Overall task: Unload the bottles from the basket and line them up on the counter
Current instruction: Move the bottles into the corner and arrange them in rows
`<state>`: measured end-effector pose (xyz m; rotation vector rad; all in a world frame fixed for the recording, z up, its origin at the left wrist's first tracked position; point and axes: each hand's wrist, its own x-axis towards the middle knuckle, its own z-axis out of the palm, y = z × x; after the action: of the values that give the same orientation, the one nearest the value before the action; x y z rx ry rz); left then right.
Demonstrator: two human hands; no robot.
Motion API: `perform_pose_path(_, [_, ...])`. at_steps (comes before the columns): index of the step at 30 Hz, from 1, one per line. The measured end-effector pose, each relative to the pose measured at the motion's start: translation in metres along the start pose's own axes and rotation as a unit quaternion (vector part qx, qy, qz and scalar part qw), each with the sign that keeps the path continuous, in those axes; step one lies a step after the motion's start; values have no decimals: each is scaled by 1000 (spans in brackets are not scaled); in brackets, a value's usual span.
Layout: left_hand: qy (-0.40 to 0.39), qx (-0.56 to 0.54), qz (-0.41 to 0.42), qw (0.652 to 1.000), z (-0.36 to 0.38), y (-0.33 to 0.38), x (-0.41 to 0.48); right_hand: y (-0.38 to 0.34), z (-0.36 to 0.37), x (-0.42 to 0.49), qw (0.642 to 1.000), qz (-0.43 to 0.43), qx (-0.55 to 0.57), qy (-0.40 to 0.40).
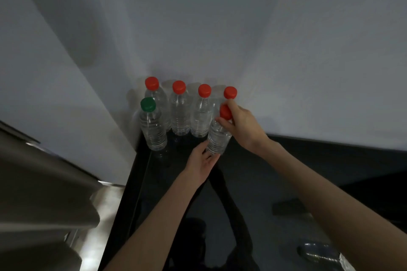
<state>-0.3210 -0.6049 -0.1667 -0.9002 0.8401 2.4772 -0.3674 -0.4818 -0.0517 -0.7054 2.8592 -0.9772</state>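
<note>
Several clear plastic bottles stand on the black counter [264,171] against the white wall. The back row has red caps; the leftmost of it [154,92] is in the corner, and the rightmost shows only its cap [230,92]. A green-capped bottle [152,125] stands in front at the left. My right hand [242,125] grips the neck and red cap of another bottle [217,136], which tilts slightly. My left hand [203,165] cups that bottle's base from below, fingers touching it. The basket is out of sight.
A steel appliance or ledge [44,193] sits left of the counter, below its edge. A dark flat object [288,207] lies on the counter at the right. Another clear bottle [317,253] lies at the lower right, partly behind my right forearm.
</note>
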Motion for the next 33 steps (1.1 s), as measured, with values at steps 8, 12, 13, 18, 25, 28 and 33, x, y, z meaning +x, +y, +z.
perform_pose_path(8, [4, 136, -18, 991, 11, 9, -20, -5, -1, -8, 999, 29, 15, -1])
perform_pose_path(12, [31, 350, 62, 934, 18, 14, -59, -11, -23, -39, 999, 49, -13, 17])
perform_pose_path(13, [35, 381, 101, 918, 20, 14, -72, -12, -31, -51, 998, 50, -24, 25])
perform_pose_path(18, [-28, 495, 256, 830, 27, 6, -128, -14, -72, -125, 994, 60, -55, 68])
perform_pose_path(25, [-50, 665, 451, 593, 69, -36, -201, -4, -132, -235, 985, 90, -86, 120])
perform_pose_path(28, [-65, 678, 485, 548, 100, -72, -223, 10, -156, -282, 978, 107, -97, 147])
perform_pose_path(33, [-101, 677, 507, 523, 151, -156, -240, 43, -195, -363, 971, 136, -114, 160])
